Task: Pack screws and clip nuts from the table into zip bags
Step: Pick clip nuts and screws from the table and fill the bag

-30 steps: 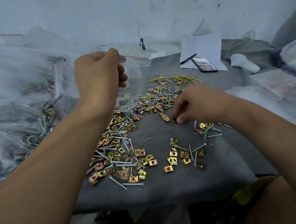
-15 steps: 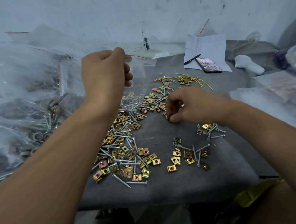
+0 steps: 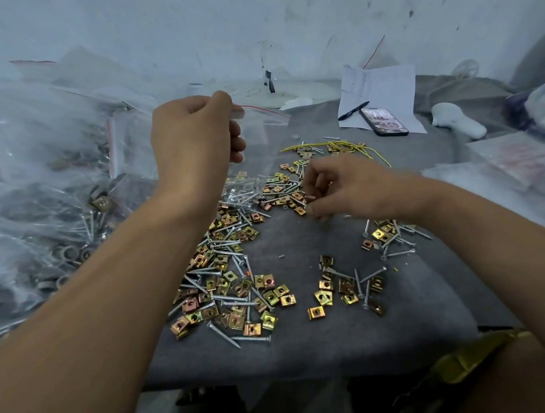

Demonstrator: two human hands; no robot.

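My left hand (image 3: 195, 132) pinches the red-striped top edge of a clear zip bag (image 3: 259, 131) and holds it up over the far side of the grey table (image 3: 311, 345). Under and around it lie several brass clip nuts (image 3: 230, 297) mixed with silver screws (image 3: 237, 299). My right hand (image 3: 342, 189) is down on the table by the far part of this heap, its fingers curled and pinching at small parts; what it grips is hidden. Two smaller groups of nuts and screws (image 3: 346, 290) lie to the right.
A big heap of filled clear bags (image 3: 37, 195) covers the left. At the back right are a paper sheet (image 3: 383, 95), a pen (image 3: 353, 110), a phone (image 3: 384, 121), yellow wire ties (image 3: 348, 147) and a white object (image 3: 457, 120). More plastic bags (image 3: 520, 162) lie right.
My right hand has shifted left and a little farther along the table, toward the far heap of nuts and screws. My left hand still holds the bag up in the same place.
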